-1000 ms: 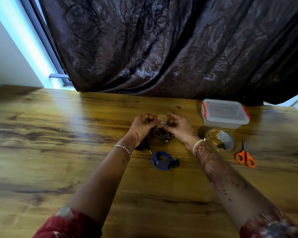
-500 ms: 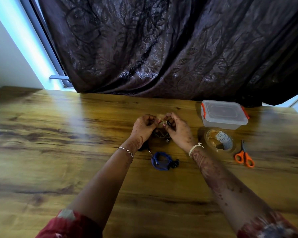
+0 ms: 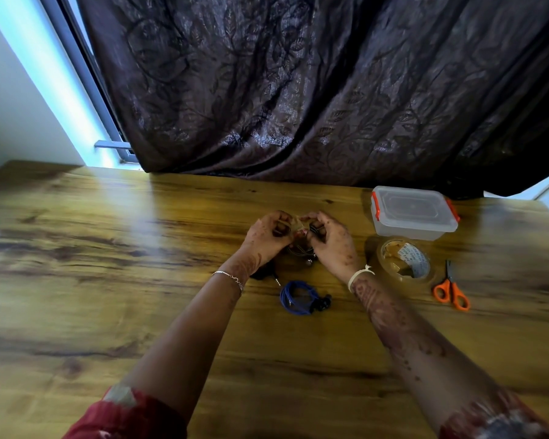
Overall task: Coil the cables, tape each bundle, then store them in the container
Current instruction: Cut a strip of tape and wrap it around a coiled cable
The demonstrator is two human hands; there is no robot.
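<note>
pinching a half-hidden dark cable [image 3: 302,250] — left hand [image 3: 267,236], right hand [image 3: 334,239].

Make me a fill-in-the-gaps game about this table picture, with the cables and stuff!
1. The scissors have ____ handles.
2. The coiled cable lying nearest the person is ____.
3. The roll beside the container is a roll of ____.
4. The left hand and the right hand together hold one small ____ bundle.
Missing words: orange, blue, tape, cable.
</note>
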